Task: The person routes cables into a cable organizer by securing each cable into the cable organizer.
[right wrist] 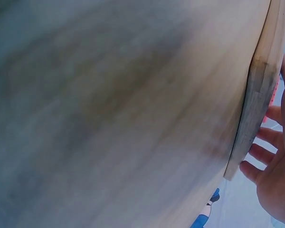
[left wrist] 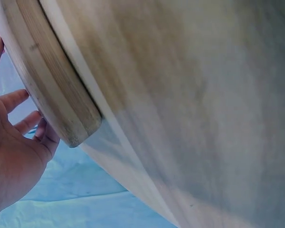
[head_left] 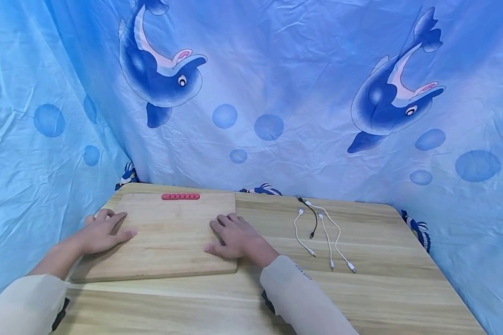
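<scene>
A wooden cutting board (head_left: 172, 244) with a red strip (head_left: 180, 197) set in its far edge lies flat on the table. On its left side rests my left hand (head_left: 101, 235), thumb and fingers spread over the top face near the edge. My right hand (head_left: 236, 236) touches the board's right side, its fingers loosely bent and the thumb reaching inward. In the left wrist view, the fingertips (left wrist: 23, 94) meet the board close to its thick side edge (left wrist: 57, 80). The right wrist view shows fingers (right wrist: 261, 154) lying along the opposite edge.
Right of the board lie several short cables: white ones (head_left: 338, 230) and a black one (head_left: 316, 223), loosely side by side. The wooden table (head_left: 385, 279) extends to the right. Blue curtains with dolphin prints (head_left: 167, 79) hang behind and at both sides.
</scene>
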The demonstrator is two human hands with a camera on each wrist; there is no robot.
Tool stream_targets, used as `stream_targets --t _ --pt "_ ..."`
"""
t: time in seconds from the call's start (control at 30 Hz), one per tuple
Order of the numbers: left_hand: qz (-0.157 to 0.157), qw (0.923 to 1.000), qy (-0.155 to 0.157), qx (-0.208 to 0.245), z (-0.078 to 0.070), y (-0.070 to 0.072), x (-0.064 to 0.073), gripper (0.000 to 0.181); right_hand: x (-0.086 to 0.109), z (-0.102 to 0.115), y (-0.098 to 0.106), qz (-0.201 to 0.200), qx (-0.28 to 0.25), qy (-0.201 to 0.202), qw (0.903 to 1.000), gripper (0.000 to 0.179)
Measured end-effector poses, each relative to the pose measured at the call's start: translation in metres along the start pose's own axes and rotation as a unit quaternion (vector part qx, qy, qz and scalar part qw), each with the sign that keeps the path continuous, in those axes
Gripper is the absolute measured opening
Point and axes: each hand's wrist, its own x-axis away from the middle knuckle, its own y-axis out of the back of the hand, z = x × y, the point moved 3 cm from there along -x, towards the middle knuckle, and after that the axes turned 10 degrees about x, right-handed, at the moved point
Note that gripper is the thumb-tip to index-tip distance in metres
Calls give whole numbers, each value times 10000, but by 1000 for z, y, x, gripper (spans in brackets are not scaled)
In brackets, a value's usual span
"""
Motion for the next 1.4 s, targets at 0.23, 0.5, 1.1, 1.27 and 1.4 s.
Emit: stream_targets --t 0.23,0.5,1.1,1.27,1.4 --pt "-31 10000 8 6 0 0 -3 94 1 -1 1 57 -2 12 10000 85" --pt "-18 10000 64 40 2 -3 -3 98 2 -2 1 124 -96 48 9999 87" --pt "-73 9999 -91 -23 -8 -7 -12 96 9 -13 0 241 -62 -34 9997 88" --pt "-38 10000 -34 -14 -8 -9 -10 98 10 -14 -1 298 -121 58 9995 89" --pt "-29 10000 -86 30 -8 -10 -8 98 11 -13 0 382 -126 50 9992 90"
